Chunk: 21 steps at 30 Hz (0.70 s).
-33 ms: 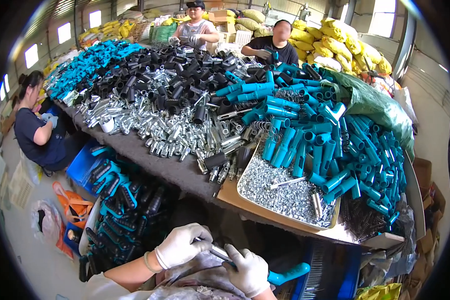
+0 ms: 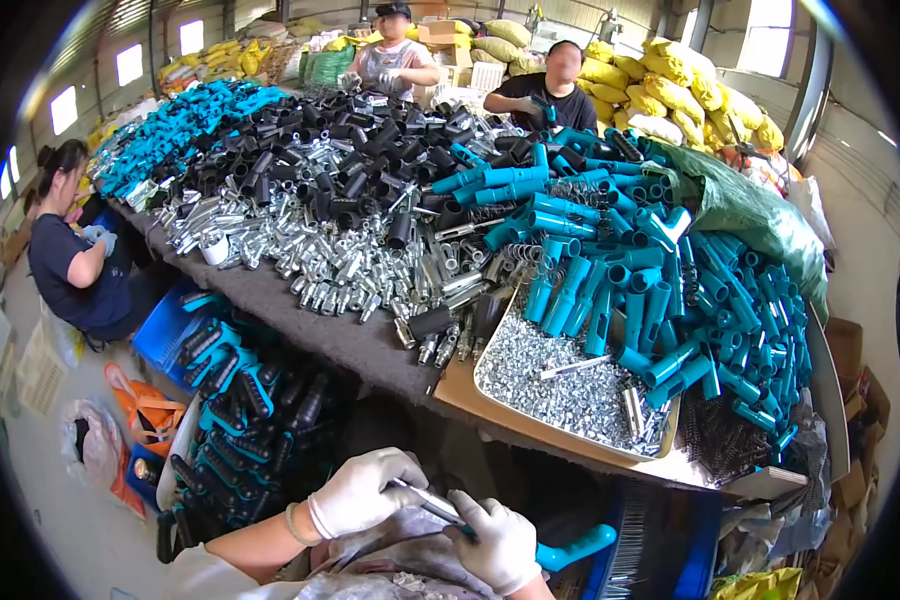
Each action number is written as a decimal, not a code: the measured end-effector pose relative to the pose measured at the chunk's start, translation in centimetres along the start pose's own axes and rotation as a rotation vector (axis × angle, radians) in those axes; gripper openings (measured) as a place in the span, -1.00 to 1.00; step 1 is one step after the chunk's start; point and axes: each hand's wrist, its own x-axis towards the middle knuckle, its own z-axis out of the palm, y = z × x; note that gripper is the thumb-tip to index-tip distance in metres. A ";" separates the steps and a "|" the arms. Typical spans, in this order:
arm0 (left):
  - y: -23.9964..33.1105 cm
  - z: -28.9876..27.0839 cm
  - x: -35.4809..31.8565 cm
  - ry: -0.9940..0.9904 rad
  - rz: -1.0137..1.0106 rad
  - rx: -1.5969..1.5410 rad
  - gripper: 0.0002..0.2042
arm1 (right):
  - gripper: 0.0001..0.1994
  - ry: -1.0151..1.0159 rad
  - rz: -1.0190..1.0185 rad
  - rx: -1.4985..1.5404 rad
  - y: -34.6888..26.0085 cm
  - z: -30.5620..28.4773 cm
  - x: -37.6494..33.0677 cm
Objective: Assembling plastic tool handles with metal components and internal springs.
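Two gloved hands at the lower edge, closed together on one part: left hand [image 2: 360,492] wrapped over the upper end of a slim metal rod [image 2: 422,500], right hand [image 2: 498,542] clenched around the joint where the rod enters a teal plastic handle [image 2: 575,548]. Long axis of rod and handle running from upper left to lower right, handle tip pointing away to the right, past the right hand and just short of a blue crate [image 2: 660,545]. Both hands held over the lap, below and well apart from the worktop [image 2: 310,330], right hand the nearer to the handle's free end. Near edge of the worktop directly above the hands, with a shallow tray of small silver screws [image 2: 570,385] at that edge. Beyond it, heaps of teal tubes [image 2: 670,290], black tubes [image 2: 340,150] and bright metal fittings [image 2: 320,260]. Open room only in the narrow gap between lap and worktop edge; to the left, a bin of assembled black-and-teal pieces [image 2: 240,410]; other seated workers at the far and left sides.
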 end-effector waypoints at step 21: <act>0.5 -1.2 -0.5 -0.097 0.376 0.154 -0.70 | -0.56 -0.288 0.005 0.450 2.0 -1.0 0.3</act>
